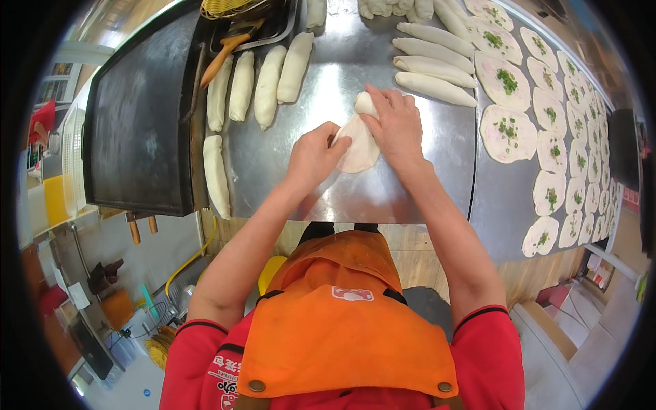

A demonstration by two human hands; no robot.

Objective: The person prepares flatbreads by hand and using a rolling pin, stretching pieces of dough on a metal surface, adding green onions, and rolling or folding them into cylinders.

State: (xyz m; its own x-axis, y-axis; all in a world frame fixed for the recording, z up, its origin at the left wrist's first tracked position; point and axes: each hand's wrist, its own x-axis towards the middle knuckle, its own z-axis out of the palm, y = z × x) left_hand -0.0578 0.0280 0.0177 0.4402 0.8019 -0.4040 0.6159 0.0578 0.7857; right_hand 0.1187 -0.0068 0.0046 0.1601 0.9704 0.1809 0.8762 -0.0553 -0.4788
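Note:
A flattened piece of dough (pixel 359 146), partly rolled up at its far end, lies before me on the metal worktop (pixel 256 179). My left hand (pixel 316 154) pinches its left edge between thumb and fingers. Over the rolled end rests my right hand (pixel 394 120), its fingers curled on the dough. Long dough rolls (pixel 435 89) lie in a row just beyond my right hand. More rolls (pixel 294 66) stand side by side to the far left, with a single one (pixel 216 174) by the worktop's left edge.
A black griddle (pixel 138 118) adjoins the worktop's left side. A wooden-handled brush (pixel 225 56) leans on a dark tray (pixel 279 31) holding a yellow basket (pixel 230 7). On the right, many flat dough rounds (pixel 494 148) topped with chopped greens cover a grey surface (pixel 497 205).

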